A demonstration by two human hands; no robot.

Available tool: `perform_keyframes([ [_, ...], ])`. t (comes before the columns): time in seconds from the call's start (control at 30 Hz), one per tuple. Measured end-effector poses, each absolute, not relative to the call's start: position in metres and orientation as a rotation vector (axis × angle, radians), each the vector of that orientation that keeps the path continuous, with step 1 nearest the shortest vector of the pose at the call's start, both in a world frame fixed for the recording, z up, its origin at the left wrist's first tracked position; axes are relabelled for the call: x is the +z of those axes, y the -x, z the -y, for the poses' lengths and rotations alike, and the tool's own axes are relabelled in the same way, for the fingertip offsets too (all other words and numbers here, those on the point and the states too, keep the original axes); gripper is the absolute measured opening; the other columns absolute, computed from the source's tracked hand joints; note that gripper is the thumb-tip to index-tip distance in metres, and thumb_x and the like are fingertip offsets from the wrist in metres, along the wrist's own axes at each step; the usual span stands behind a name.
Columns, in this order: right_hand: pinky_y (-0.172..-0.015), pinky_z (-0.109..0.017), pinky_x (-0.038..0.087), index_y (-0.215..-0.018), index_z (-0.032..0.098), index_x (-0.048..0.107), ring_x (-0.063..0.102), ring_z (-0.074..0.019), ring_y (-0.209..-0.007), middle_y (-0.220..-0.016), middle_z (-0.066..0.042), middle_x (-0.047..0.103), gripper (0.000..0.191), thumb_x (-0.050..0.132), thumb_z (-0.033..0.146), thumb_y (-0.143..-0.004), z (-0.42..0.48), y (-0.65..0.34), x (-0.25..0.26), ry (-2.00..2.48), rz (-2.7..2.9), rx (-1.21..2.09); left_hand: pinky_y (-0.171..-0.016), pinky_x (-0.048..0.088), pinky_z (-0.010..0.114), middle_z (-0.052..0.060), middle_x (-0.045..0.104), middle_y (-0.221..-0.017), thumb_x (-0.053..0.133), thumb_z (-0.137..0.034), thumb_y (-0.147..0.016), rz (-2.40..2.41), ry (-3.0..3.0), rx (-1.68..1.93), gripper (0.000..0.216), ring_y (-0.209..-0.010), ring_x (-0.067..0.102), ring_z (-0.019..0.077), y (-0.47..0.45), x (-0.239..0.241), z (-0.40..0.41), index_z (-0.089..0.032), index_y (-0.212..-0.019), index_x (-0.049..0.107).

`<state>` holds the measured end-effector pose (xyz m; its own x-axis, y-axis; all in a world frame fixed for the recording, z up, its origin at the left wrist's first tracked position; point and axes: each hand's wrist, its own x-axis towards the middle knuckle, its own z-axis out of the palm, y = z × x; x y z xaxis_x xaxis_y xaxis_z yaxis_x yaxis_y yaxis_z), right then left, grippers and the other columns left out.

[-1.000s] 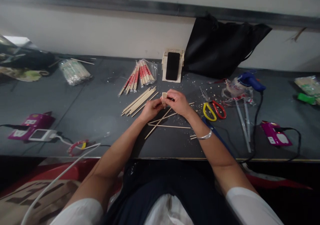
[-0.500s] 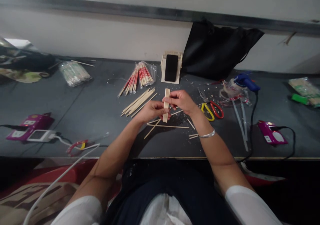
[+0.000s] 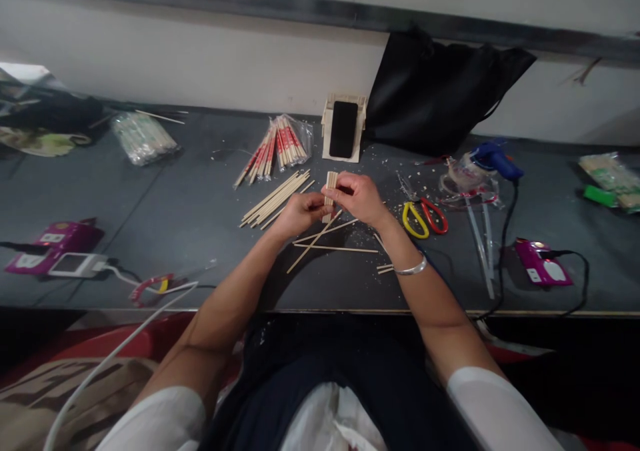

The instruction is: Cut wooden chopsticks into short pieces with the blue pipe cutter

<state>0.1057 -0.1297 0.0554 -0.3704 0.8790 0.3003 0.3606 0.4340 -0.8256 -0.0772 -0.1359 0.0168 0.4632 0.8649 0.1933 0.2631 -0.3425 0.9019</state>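
Note:
A short flat bundle of pale wooden sticks [image 3: 331, 180] stands nearly upright between my hands above the table. My left hand [image 3: 303, 213] pinches its lower part from the left. On the right side, my right hand [image 3: 360, 196] grips its upper part, with the fingers partly hidden behind it. Several loose wooden sticks [image 3: 345, 247] lie crossed just below my hands. A pile of longer wooden sticks [image 3: 277, 199] rests on the table to the left of the bundle.
Behind my hands a phone [image 3: 343, 129] leans on a wooden stand. Red-wrapped chopsticks [image 3: 273, 149] lie left of it. To the right are yellow-and-red-handled scissors [image 3: 416, 220], a blue glue gun [image 3: 497, 160] and glue sticks [image 3: 481, 247]. Purple power strips [image 3: 543, 262] sit at both sides.
The bundle in my hands has tipped and looks shorter, and its lower end sits higher. Both hands keep their hold. The whole view has shifted slightly.

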Motion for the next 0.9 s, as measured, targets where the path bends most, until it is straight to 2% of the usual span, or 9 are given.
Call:
perform_keyframes([
  [0.13,-0.080,-0.031,0.046,-0.076,0.020,0.069,0.059,-0.0178,-0.084,-0.083,-0.003,0.064,0.030,0.063,0.041,-0.096,0.128,-0.103,0.052,1.022,2.043,0.673,-0.058,0.041,0.023,-0.002,0.061,-0.062,0.067,-0.043,-0.084,-1.071,-1.964,0.963,0.029,-0.060,0.051,0.0119,0.080,0.007,0.129,-0.016,-0.073,0.070],
  [0.27,-0.081,-0.031,0.046,-0.079,0.020,0.071,0.058,-0.0184,-0.086,-0.086,-0.003,0.064,0.022,0.062,0.032,-0.096,0.123,-0.101,0.041,1.049,2.105,0.622,-0.062,0.046,0.025,0.000,0.067,-0.069,0.065,-0.045,-0.084,-1.057,-1.952,0.949,0.030,-0.066,0.057,0.0145,0.081,-0.004,0.122,-0.017,-0.078,0.071],
  [0.6,-0.083,-0.031,0.046,-0.081,0.020,0.071,0.058,-0.0185,-0.087,-0.088,-0.003,0.065,0.017,0.063,0.027,-0.095,0.115,-0.100,0.031,1.038,2.120,0.603,-0.064,0.049,0.025,0.000,0.072,-0.074,0.069,-0.045,-0.083,-1.039,-1.908,0.943,0.029,-0.069,0.061,0.0159,0.084,-0.012,0.117,-0.017,-0.087,0.077],
  [0.77,-0.081,-0.031,0.046,-0.080,0.020,0.069,0.058,-0.0183,-0.085,-0.088,-0.003,0.064,0.018,0.062,0.026,-0.095,0.118,-0.097,0.033,1.046,2.128,0.602,-0.061,0.047,0.026,0.000,0.068,-0.069,0.073,-0.049,-0.081,-1.048,-1.857,0.952,0.033,-0.064,0.057,0.0143,0.087,-0.015,0.115,-0.016,-0.084,0.076],
  [0.9,-0.082,-0.032,0.045,-0.078,0.019,0.068,0.056,-0.0179,-0.083,-0.088,-0.003,0.063,0.018,0.062,0.025,-0.094,0.119,-0.095,0.034,1.043,2.145,0.607,-0.064,0.049,0.028,0.002,0.071,-0.074,0.076,-0.058,-0.077,-0.977,-1.725,0.973,0.043,-0.068,0.060,0.0156,0.086,-0.012,0.117,-0.016,-0.086,0.076],
])
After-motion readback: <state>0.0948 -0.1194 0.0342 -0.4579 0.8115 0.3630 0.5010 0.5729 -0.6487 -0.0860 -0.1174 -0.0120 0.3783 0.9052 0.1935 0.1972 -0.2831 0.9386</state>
